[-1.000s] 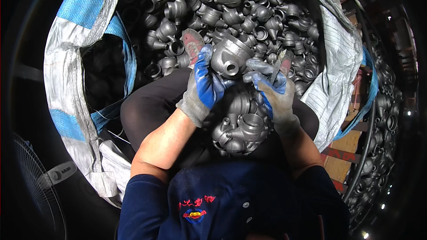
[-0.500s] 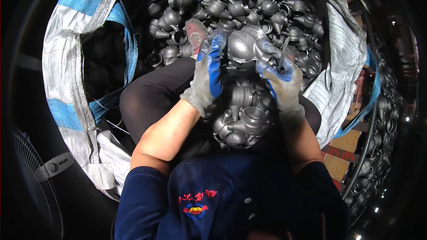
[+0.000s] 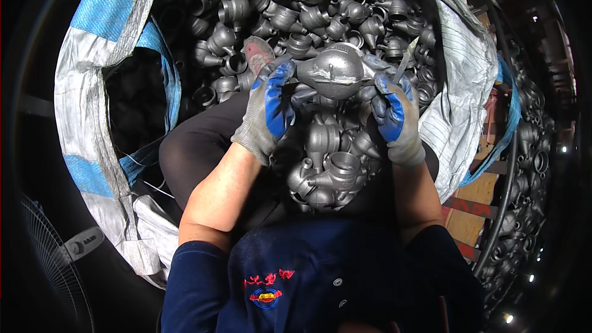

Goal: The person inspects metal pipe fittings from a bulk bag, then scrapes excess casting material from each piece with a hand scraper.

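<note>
So, casting got rolled since half a second ago: pale seam now faces up, so rough ridge is in plain view. It's held just beyond lap pile, between both hands. Left hand beyond pile, to its left, fingers pinching casting's end. Right hand beyond pile, to its right, fingers curled round other end plus flat tool; exact finger split hidden, can't tell. Forearms flank pile.

Left hand: gloved, gripping one end of metal casting.
Right hand: gloved, at opposite end, with pointed tool.
Sack: white, blue-banded.
</note>
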`<act>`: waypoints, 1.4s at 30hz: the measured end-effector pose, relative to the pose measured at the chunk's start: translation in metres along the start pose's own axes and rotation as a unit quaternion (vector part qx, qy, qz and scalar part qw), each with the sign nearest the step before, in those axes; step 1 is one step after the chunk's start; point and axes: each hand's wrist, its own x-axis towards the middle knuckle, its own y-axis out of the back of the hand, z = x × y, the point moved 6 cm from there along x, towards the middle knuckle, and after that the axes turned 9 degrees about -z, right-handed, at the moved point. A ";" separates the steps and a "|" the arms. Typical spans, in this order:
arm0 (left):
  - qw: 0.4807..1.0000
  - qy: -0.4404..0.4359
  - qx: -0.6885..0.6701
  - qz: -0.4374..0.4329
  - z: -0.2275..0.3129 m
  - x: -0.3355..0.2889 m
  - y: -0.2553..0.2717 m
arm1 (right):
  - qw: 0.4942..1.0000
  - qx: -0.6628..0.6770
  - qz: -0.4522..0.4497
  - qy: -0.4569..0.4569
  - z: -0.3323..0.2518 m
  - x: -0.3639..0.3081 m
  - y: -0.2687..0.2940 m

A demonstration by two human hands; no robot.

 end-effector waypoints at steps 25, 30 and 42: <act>0.985 -0.054 0.161 -0.025 0.012 -0.007 -0.006 | 0.948 0.255 0.065 -0.179 0.032 -0.003 0.007; 0.905 -0.119 0.402 -0.078 0.016 -0.004 -0.011 | 0.952 0.213 0.133 -0.176 0.030 -0.003 0.014; 0.996 0.075 0.039 -0.027 -0.029 0.008 0.024 | 0.947 0.249 0.153 -0.137 0.016 -0.005 0.011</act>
